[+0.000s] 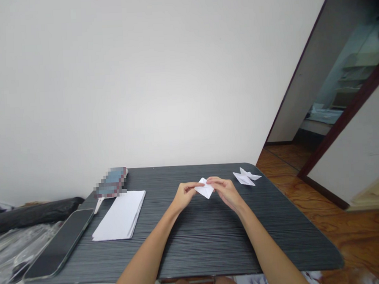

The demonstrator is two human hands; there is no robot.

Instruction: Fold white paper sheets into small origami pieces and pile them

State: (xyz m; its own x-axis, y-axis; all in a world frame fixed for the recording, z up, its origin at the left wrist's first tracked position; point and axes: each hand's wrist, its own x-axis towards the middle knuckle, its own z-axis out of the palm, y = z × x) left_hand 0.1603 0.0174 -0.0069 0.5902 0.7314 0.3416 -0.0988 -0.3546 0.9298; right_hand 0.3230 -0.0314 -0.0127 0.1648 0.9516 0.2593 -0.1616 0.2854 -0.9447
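Observation:
A small white piece of folded paper, diamond-shaped with visible crease lines, is held up between both hands over the middle of the dark table. My left hand pinches its left corner with thumb and fingers. On the opposite side, my right hand grips the upper right edge, its fingers lying partly over the paper. Farther right on the tabletop sit white folded paper boats, apart from my hands; whether they are one piece or two I cannot tell.
The dark, wood-grained table stands against a white wall. At its left lie a stack of white paper, a black phone and a blurred-out blue and red object. A doorway and wooden floor are on the right.

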